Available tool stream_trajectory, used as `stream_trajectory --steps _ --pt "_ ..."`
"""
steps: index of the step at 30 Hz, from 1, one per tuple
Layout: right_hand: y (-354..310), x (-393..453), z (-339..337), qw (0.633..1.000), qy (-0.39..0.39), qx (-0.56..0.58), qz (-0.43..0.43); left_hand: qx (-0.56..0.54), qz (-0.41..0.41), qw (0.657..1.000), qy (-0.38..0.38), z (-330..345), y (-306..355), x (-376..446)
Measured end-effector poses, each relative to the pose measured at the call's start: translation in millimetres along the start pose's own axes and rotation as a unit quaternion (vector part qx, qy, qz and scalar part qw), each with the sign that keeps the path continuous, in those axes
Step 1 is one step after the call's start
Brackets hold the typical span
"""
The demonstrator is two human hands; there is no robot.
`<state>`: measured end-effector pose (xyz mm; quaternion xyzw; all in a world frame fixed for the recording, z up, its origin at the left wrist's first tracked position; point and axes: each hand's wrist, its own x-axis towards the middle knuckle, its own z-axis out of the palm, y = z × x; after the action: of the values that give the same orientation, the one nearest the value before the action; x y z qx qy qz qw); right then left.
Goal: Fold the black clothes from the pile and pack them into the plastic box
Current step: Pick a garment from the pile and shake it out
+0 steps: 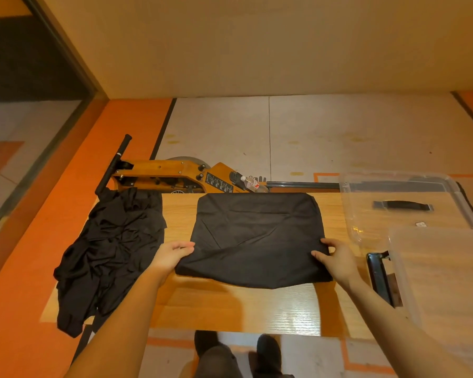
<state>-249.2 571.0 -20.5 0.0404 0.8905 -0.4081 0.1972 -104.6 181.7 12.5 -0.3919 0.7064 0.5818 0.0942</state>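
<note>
Black cloth, soft and limp: the folded garment (257, 238) lies mid-table, and I hold its near corners, left hand (172, 256) and right hand (339, 261) each pinching an edge. It looks light and will sag, so I'd support both sides. Pile (107, 255) sits left, plastic box (443, 274) right.

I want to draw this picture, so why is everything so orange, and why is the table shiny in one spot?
In the head view, warm light tints the whole room orange; a pale glare patch sits on the wooden table near its front edge; the left hand and its arm cast a soft shadow on the wood; the wide lens bends the wall edges; the black garment shows few folds because it is dark.
</note>
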Motion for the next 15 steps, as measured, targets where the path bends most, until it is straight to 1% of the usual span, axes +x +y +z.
stream_trajectory --steps 7,10,12,13,15 --pt "-7 28 9 0.999 0.046 -0.006 -0.022 -0.015 0.028 0.998 0.061 8 40 40" --pt "-13 44 13 0.997 0.073 -0.014 -0.022 -0.002 0.047 0.993 0.112 13 53 57" --pt "-17 49 16 0.993 0.094 -0.065 -0.018 0.072 0.055 0.985 0.145 20 57 65" --pt "-17 49 19 0.989 0.103 -0.103 -0.018 0.147 0.055 0.974 0.165 24 55 65" --pt "-14 44 28 0.980 0.116 -0.160 -0.028 0.291 0.071 0.934 0.197 38 45 61"
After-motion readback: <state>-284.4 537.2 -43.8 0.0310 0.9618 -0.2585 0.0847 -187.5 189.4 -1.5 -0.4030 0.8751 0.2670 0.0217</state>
